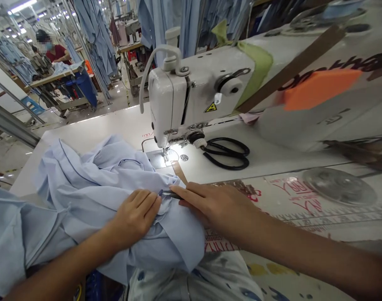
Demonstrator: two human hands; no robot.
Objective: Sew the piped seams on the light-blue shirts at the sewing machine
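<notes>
Clock: I read it from the middle of my head view, twelve at the top.
Cloth: the bunched, light-blue, thin woven cloth (93, 184) lies in loose folds between eight and nine, on the white tabletop (272, 154), and spills over the near edge towards six.
Left hand: my left hand (137, 213) rests on the cloth towards seven, fingers bent and together, clamped on a fold of it, the tips beside a small dark-blue bit (160, 193).
Right hand: my right hand (209, 200) lies at five, fingers closed around a slim, dark, pointed metal tool (175, 195) whose tip reaches the dark-blue bit.
Machine: the glossy white sewing machine (165, 100) stands with its head at eleven, a bright glow under the needle.
Scissors: black loop handles (237, 168) lie at three, just right of the needle area.
Tag: a flat orange tag (322, 90) sits on the machine arm at two.
Background: a person in a dark-red top (54, 52) works at another table, far off at ten.
</notes>
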